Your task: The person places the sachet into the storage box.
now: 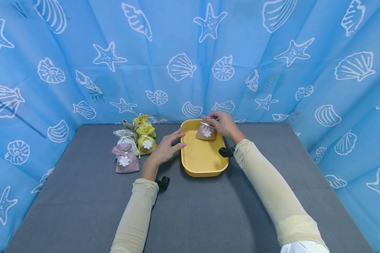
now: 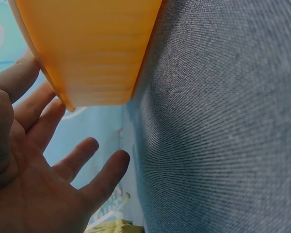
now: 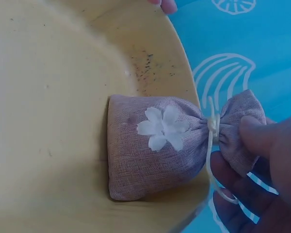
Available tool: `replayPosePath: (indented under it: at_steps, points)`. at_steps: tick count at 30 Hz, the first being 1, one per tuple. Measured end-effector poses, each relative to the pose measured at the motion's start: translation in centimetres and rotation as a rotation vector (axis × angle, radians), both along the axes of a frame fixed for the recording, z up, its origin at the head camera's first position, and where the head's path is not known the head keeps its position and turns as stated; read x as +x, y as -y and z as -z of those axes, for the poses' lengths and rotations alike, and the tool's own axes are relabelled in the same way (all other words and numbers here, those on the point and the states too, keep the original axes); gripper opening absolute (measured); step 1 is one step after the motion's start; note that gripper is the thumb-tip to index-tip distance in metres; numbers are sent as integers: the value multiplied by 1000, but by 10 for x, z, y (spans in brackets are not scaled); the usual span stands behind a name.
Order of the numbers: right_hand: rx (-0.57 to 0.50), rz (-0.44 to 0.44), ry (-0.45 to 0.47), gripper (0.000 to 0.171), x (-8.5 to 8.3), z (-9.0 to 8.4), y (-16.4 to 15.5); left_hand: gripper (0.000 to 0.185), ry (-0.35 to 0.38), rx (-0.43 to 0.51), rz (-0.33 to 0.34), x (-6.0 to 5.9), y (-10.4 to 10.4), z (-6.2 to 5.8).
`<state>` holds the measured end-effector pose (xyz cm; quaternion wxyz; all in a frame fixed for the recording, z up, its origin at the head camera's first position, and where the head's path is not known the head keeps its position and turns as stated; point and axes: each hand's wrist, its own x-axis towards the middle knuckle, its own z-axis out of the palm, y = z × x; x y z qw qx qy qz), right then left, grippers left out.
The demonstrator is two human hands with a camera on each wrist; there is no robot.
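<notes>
Staged tabletop booth, not a home or shop.
Blue cloth (image 1: 190, 52) printed with white shells and starfish hangs as backdrop on three sides. Flat grey fabric tabletop (image 1: 209, 211) boxed in by it. Only props: yellow tray (image 1: 202, 165) and a cluster of small drawstring sachets (image 1: 133, 144).

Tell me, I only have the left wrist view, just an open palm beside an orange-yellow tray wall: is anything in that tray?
Observer: Yes, one pink drawstring pouch with a white flower lies at the yellow tray's far end.
Operator: Is anyone holding it?
Observer: The right hand pinches its gathered top.
Operator: Any more pouches?
Observer: A cluster stands left of the tray: another pink pouch in front, a white pouch and yellow-green pouches behind.
Operator: Does my left hand touch them?
Observer: No, it rests against the tray's left rim.
</notes>
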<state>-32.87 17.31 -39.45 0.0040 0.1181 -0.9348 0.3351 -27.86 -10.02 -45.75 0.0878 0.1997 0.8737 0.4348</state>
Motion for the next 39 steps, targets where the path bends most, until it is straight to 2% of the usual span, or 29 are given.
replayPosePath:
  at_steps: [5, 12, 19, 26, 33, 39]
  points:
    - [-16, 10, 49, 33, -1, 1, 0, 57, 6, 11, -4, -1, 0, 0]
    - [-40, 2, 65, 38, 3, 1, -4, 55, 14, 17, -9, -1, -2, -1]
    - [-100, 20, 61, 47, 11, 2, -20, 55, 24, -19, -27, -2, -5, -3]
    - [-178, 27, 39, 53, 29, 6, -36, 55, 20, -27, -29, 3, -1, -6]
    - [-198, 24, 102, 54, 53, 17, -51, 55, 3, -42, -42, 5, -2, -9]
    - [-224, -75, 158, 54, 70, 31, -61, 53, 8, -57, -48, 5, -4, -9]
